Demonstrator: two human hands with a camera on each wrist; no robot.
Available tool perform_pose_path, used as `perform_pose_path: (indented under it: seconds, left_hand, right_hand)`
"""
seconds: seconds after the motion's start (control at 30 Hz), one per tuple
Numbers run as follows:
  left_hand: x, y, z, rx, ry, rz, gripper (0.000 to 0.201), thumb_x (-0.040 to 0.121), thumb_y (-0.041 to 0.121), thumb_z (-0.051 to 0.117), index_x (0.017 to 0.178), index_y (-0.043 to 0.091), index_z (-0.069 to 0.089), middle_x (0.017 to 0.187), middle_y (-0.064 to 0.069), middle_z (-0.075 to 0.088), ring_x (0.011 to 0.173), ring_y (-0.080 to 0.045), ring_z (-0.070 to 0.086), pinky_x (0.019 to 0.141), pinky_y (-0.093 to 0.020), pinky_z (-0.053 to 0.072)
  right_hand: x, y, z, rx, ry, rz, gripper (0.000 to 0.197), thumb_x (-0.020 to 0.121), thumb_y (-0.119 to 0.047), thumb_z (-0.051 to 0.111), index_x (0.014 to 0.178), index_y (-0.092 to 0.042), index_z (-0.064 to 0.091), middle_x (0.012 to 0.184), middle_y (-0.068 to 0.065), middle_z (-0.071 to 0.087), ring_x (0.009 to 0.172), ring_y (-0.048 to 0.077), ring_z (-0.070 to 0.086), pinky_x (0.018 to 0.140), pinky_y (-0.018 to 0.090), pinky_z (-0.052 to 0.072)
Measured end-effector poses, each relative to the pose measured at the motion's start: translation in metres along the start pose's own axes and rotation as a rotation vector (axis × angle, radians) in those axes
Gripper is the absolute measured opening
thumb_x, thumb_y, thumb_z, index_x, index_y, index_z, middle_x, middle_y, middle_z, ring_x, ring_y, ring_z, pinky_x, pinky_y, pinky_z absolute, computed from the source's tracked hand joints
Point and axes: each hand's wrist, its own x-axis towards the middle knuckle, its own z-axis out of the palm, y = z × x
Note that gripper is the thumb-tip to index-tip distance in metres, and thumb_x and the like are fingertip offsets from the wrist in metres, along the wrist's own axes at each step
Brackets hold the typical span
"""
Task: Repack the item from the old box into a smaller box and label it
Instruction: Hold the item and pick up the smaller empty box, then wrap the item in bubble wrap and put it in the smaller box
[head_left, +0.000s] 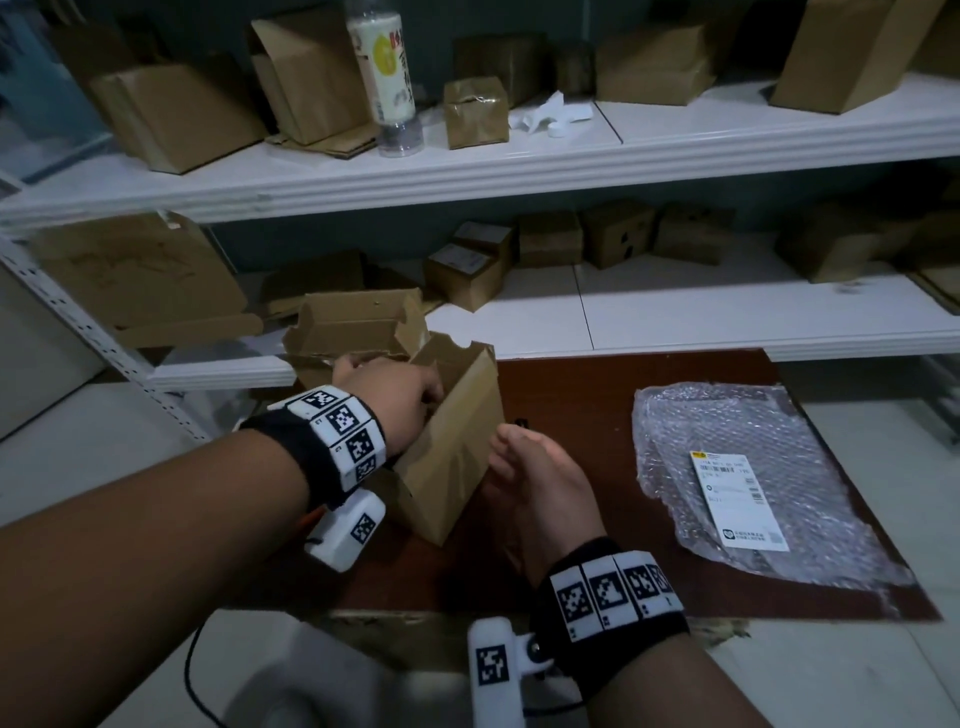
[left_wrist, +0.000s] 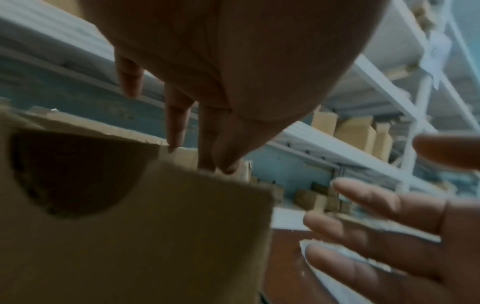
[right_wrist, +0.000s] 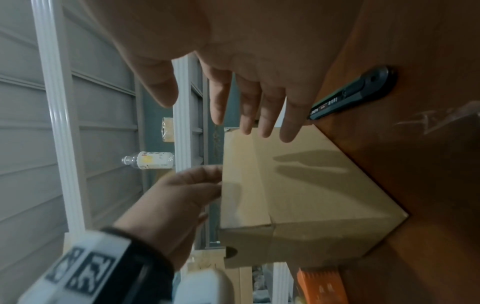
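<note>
In the head view, a brown corrugated cardboard box (head_left: 457, 447) with its top open is seen standing tilted on a dark reddish-brown wooden board (head_left: 571, 395). The left hand (head_left: 395, 400) is placed over the box's near left edge, its fingers curled over the rim into the opening, so the rim appears gripped. The right hand (head_left: 540, 483) is held just beside the box's right face, palm turned toward it, fingers straight and apart from one another; whether they touch the cardboard cannot be told. A second open brown cardboard box with raised flaps (head_left: 358, 327) is seen behind the first, at the board's far left. To the right, a sheet of clear bubble wrap (head_left: 753, 499) lies flat on the board, and a white printed shipping label (head_left: 737, 499) rests on it. Behind, white shelves (head_left: 519, 161) are loaded with more brown cartons and a clear plastic bottle with a white label (head_left: 384, 73).

In the left wrist view, the left hand's fingers (left_wrist: 179, 127) are shown reaching down onto the box's upper edge, beside a half-round cutout (left_wrist: 72, 172) in the cardboard. The view is blurred.

In the right wrist view, the right hand's fingers (right_wrist: 267, 109) are seen extended and spread near the box's far edge, holding nothing. A dark green utility knife (right_wrist: 355, 92) lies on the board beyond the box.
</note>
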Motion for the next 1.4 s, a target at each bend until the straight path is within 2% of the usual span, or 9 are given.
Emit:
perform_pose_path:
  seconds: [0.1,0.23,0.37,0.5,0.63,0.77,1.03,1.2,1.4]
  left_hand:
    - [-0.016,0.0,-0.005,-0.164,0.147,0.01,0.021,0.1,0.03,0.048,0.105,0.049,0.057,0.125,0.013,0.064,0.132,-0.018,0.048,0.116,-0.052,0.02]
    - [-0.046,0.012,-0.016,-0.214,0.357,0.085,0.022,0.101,0.036,0.046,0.116,0.042,0.061,0.124,0.014,0.06,0.128,-0.017,0.046,0.109,-0.048,0.029]
    - [-0.067,0.038,-0.017,-0.547,0.482,0.197,0.016,0.1,0.031,0.054,0.11,0.034,0.066,0.106,0.018,0.059,0.104,-0.007,0.051,0.086,-0.031,0.04]
    - [-0.067,0.072,0.002,-0.87,0.402,0.189,0.007,0.094,0.031,0.066,0.1,0.033,0.069,0.09,0.012,0.067,0.075,-0.007,0.062,0.066,-0.026,0.049]
    - [-0.058,0.1,0.035,-0.97,0.288,0.182,0.008,0.091,0.026,0.072,0.089,0.032,0.067,0.081,0.003,0.069,0.071,-0.012,0.06,0.064,-0.026,0.046]
    - [-0.046,0.113,0.065,-0.979,0.147,0.173,0.015,0.092,0.021,0.07,0.087,0.032,0.062,0.084,0.005,0.066,0.075,-0.008,0.06,0.064,-0.02,0.042]
    - [-0.035,0.117,0.096,-0.919,0.052,0.143,0.019,0.093,0.021,0.07,0.088,0.035,0.058,0.093,0.007,0.065,0.088,-0.012,0.063,0.076,-0.028,0.051]
    - [-0.033,0.114,0.099,-0.902,0.026,0.121,0.013,0.094,0.022,0.069,0.093,0.032,0.06,0.092,0.011,0.066,0.086,-0.005,0.062,0.072,-0.022,0.049]
    - [-0.036,0.111,0.104,-0.859,0.012,0.095,0.007,0.095,0.023,0.067,0.099,0.026,0.063,0.093,0.013,0.063,0.084,0.0,0.058,0.06,-0.012,0.037]
  right_hand:
    - [-0.005,-0.009,-0.005,-0.037,0.041,-0.015,0.017,0.097,-0.027,0.062,0.108,-0.018,0.071,0.099,-0.005,0.079,0.1,0.01,0.073,0.08,0.031,0.054]
    - [-0.009,-0.03,-0.019,-0.041,0.092,0.002,0.024,0.103,-0.034,0.05,0.107,-0.018,0.067,0.106,0.002,0.077,0.1,0.015,0.072,0.086,0.038,0.055]
    - [-0.015,-0.055,-0.047,0.022,0.248,-0.092,0.033,0.104,-0.039,0.048,0.107,-0.012,0.066,0.094,0.005,0.077,0.086,0.02,0.07,0.07,0.035,0.053]
    - [-0.031,-0.075,-0.089,-0.057,0.479,-0.24,0.021,0.098,-0.032,0.063,0.095,-0.012,0.068,0.095,0.009,0.074,0.077,0.018,0.067,0.067,0.035,0.053]
    - [-0.039,-0.075,-0.133,-0.239,0.77,-0.241,0.021,0.082,-0.031,0.078,0.094,-0.015,0.073,0.094,0.006,0.076,0.091,0.02,0.071,0.094,0.047,0.057]
    - [-0.037,-0.066,-0.157,-0.392,0.894,-0.19,0.025,0.085,-0.016,0.077,0.108,-0.01,0.069,0.109,0.009,0.072,0.098,0.021,0.067,0.09,0.031,0.051]
    - [-0.024,-0.033,-0.168,-1.309,0.782,0.195,0.053,0.085,-0.046,0.07,0.135,-0.037,0.055,0.144,-0.004,0.049,0.129,0.03,0.043,0.105,0.044,0.039]
    - [-0.016,-0.019,-0.158,-1.664,0.735,0.23,0.031,0.094,-0.039,0.057,0.124,-0.034,0.056,0.129,-0.002,0.051,0.121,0.025,0.045,0.096,0.046,0.039]
    - [-0.013,-0.012,-0.162,-1.714,0.755,0.146,0.023,0.096,-0.035,0.05,0.109,-0.032,0.068,0.116,-0.002,0.057,0.113,0.024,0.046,0.091,0.043,0.035]
